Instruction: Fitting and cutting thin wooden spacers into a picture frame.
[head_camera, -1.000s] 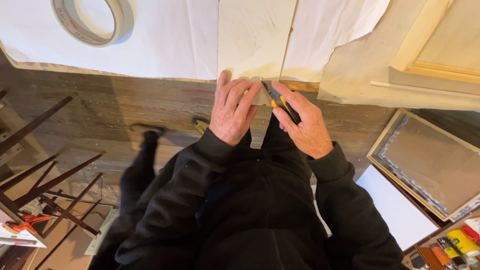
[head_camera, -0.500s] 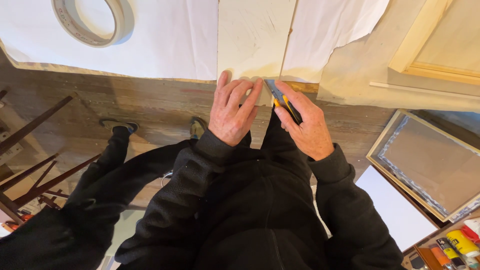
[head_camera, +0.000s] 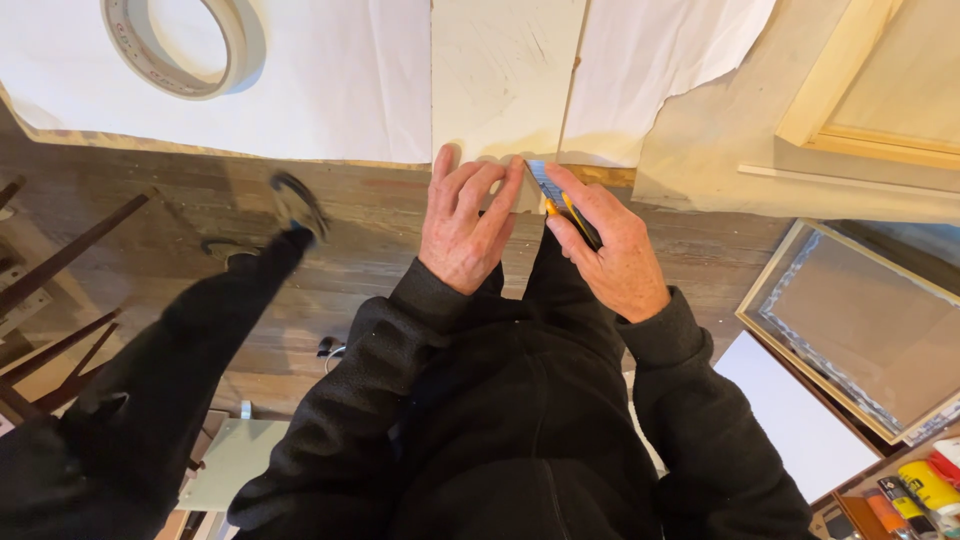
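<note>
Half the utility knife (head_camera: 568, 210) hidden under right hand (head_camera: 612, 258)

Cream board (head_camera: 505, 75) between white paper sheets (head_camera: 330, 80); yellow-and-black knife (head_camera: 570, 212), its blade seemingly bluish; black sleeves (head_camera: 690, 400); brown wooden floor (head_camera: 380, 230).

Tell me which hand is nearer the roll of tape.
Left. The left hand presses the sheet's edge, right of and below the roll of tape; the right hand, gripping the knife, sits farther right.
</note>
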